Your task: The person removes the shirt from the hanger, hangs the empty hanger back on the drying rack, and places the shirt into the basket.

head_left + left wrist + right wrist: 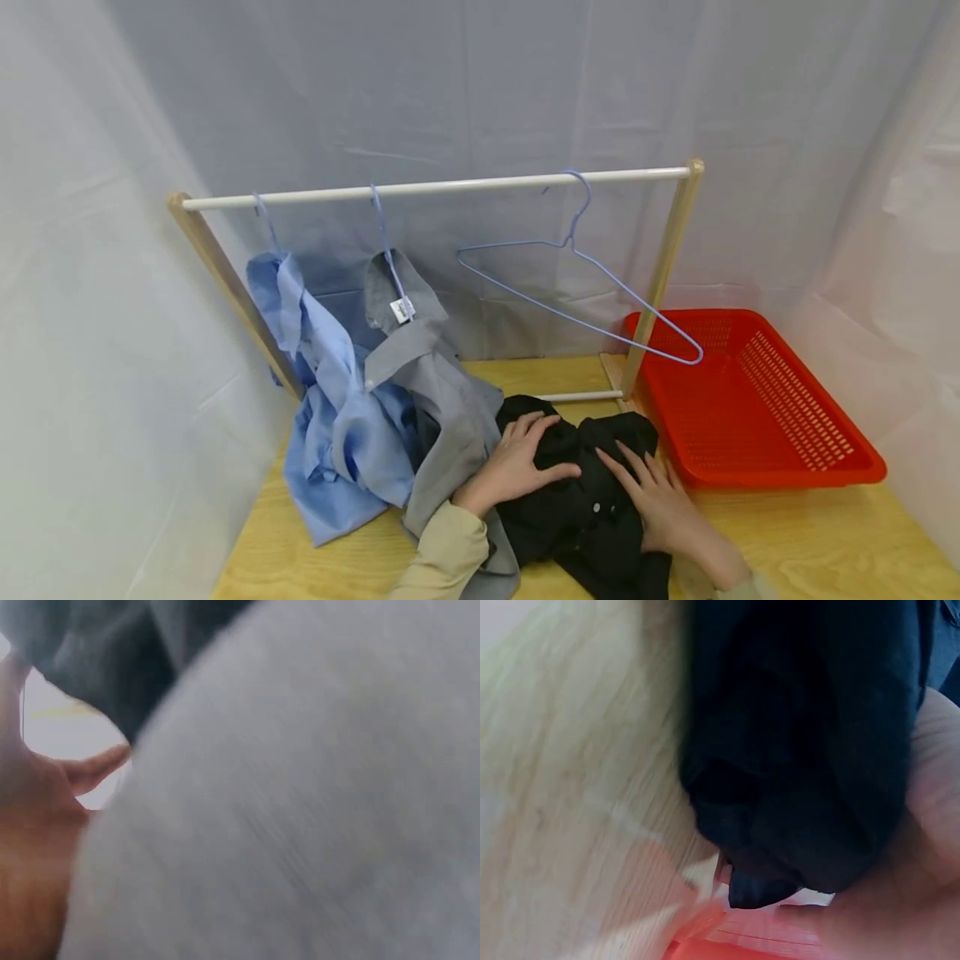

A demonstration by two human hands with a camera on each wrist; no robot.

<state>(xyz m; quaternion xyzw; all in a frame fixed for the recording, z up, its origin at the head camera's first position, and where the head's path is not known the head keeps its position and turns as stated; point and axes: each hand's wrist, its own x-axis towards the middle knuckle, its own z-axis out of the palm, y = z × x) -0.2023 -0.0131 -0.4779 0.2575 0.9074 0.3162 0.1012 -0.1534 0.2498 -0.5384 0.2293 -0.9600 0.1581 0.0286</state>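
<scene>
A black buttoned shirt [558, 512] lies bunched on the wooden table, two pale buttons showing near its middle. My left hand [513, 467] rests on its left part, thumb and fingers spread apart. On the right side, my right hand [663, 504] touches the shirt with its fingers extended. In the right wrist view the dark fabric [802, 765] hangs beside the right hand [900, 907]. A blurred grey surface fills most of the left wrist view, partly covering the left hand [34, 802]. Directly left of the black shirt hangs a grey shirt [457, 400], passing behind my left forearm.
A clothes rack with a white rail [465, 185] stands behind. On it hang a blue shirt [348, 433] at left, the grey shirt, and a bare blue hanger [517, 292]. A red plastic basket [727, 408] sits at the right, beside the rack's wooden post [663, 250].
</scene>
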